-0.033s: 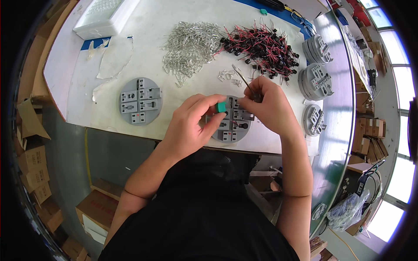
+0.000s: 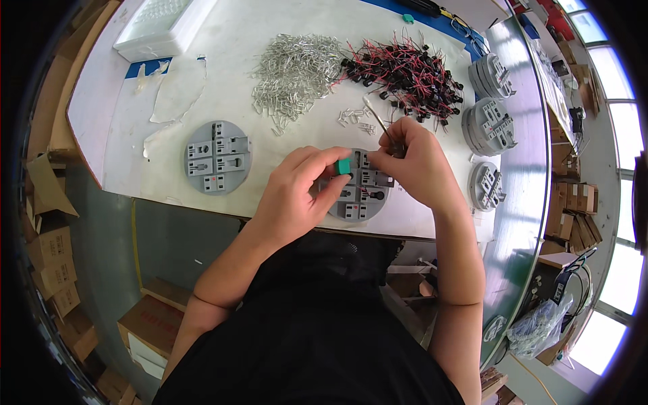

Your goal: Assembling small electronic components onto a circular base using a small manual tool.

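Pinching a green block (image 2: 344, 166) in the left hand (image 2: 297, 196), right hand (image 2: 412, 162) gripping a thin tool (image 2: 378, 121) over the part-filled grey disc (image 2: 364, 196), heaps of parts left

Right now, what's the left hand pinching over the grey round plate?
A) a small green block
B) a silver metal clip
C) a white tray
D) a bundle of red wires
A: the left hand holds a small green block at its fingertips over the grey round plate, while the red and black wired parts, the silver clips and the white tray lie further back on the table.
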The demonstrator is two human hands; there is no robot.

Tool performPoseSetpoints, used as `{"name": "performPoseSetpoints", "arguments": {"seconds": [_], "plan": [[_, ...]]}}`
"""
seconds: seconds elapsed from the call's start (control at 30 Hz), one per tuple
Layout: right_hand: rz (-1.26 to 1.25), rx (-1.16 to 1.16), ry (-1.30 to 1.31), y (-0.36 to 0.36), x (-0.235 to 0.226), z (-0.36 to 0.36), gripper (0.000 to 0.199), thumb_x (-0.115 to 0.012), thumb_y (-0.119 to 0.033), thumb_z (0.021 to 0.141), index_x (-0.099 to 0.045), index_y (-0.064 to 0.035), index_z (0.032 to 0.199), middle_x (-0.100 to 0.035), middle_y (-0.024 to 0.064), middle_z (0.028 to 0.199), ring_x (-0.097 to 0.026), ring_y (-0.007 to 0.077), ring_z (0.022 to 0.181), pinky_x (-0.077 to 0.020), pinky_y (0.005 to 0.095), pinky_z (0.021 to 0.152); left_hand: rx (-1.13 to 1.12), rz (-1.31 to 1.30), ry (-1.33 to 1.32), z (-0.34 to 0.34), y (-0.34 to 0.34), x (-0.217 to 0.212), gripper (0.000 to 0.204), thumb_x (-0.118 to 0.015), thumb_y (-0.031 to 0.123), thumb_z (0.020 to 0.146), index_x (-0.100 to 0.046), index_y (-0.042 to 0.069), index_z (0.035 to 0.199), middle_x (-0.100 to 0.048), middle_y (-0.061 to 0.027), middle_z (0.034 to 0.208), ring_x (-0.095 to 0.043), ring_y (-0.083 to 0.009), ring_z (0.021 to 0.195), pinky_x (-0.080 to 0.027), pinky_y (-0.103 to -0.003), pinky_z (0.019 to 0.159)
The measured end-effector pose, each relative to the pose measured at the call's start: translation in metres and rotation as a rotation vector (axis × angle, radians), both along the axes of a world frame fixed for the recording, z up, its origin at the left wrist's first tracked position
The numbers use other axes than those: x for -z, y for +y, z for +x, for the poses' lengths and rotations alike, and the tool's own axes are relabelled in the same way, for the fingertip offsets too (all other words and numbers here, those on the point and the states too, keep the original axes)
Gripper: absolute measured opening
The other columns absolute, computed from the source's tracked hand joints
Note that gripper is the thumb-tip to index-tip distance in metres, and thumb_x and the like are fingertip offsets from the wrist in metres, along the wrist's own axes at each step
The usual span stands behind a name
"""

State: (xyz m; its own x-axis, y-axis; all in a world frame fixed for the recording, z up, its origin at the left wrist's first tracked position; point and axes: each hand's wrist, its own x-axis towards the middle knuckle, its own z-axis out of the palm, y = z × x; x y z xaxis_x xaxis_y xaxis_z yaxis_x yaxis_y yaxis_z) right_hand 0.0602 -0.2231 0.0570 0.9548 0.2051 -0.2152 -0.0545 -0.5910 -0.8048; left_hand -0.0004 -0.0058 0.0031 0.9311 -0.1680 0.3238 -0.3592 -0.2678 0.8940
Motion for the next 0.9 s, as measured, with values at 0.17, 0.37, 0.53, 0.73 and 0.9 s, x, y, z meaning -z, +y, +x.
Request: {"name": "performPoseSetpoints", "arguments": {"seconds": [0.17,0.37,0.53,0.73,0.9], "plan": [[0.027,0.045,-0.045,0.005,0.009,-0.002,0.023,-0.083,-0.007,0.091,-0.061,-0.0005,0.094,-0.064,-0.0005,0.079,-0.053,0.0038,0.072,-0.0472,0.0252,0.066,0.005,0.080,-0.064,0.003,-0.005,0.004,0.038,-0.077,-0.004,0.091,-0.069,0.003,0.127,-0.067,-0.0107,0.100,-0.069,-0.0258,0.089,-0.059,-0.036,0.075],[0.097,0.066,0.147,-0.001,0.001,0.006,0.022,-0.081,-0.013,0.095,-0.066,0.0015,0.092,-0.066,-0.0006,0.077,-0.054,0.0037,0.071,-0.0465,0.0252,0.064,0.023,0.073,-0.038,0.002,-0.005,0.003,0.039,-0.077,-0.004,0.091,-0.068,0.003,0.128,-0.066,-0.0114,0.102,-0.068,-0.0277,0.091,-0.059,-0.038,0.076],[0.019,-0.037,0.044,-0.012,0.003,0.003,0.024,-0.080,-0.018,0.096,-0.072,0.0037,0.092,-0.068,-0.0006,0.077,-0.056,0.0036,0.071,-0.0455,0.0250,0.062,0.041,0.065,-0.013,0.004,-0.003,0.003,0.039,-0.076,-0.005,0.091,-0.068,0.004,0.128,-0.065,-0.0111,0.101,-0.067,-0.0274,0.090,-0.058,-0.038,0.077],[-0.042,-0.051,0.092,-0.004,0.002,0.002,0.025,-0.081,-0.020,0.091,-0.074,0.0045,0.090,-0.068,0.0023,0.073,-0.057,0.0075,0.068,-0.0477,0.0281,0.062,0.040,0.068,0.006,0.003,-0.004,0.003,0.038,-0.075,-0.004,0.092,-0.068,0.004,0.128,-0.064,-0.0107,0.100,-0.066,-0.0270,0.089,-0.058,-0.038,0.077],[-0.049,-0.053,0.051,-0.001,0.005,0.005,0.029,-0.080,-0.022,0.087,-0.072,0.0064,0.083,-0.068,0.0091,0.069,-0.059,0.0145,0.064,-0.0511,0.0335,0.062,0.052,0.082,0.000,0.004,-0.003,0.002,0.037,-0.075,-0.003,0.093,-0.069,0.004,0.129,-0.064,-0.0106,0.099,-0.065,-0.0264,0.087,-0.057,-0.037,0.076]]}}
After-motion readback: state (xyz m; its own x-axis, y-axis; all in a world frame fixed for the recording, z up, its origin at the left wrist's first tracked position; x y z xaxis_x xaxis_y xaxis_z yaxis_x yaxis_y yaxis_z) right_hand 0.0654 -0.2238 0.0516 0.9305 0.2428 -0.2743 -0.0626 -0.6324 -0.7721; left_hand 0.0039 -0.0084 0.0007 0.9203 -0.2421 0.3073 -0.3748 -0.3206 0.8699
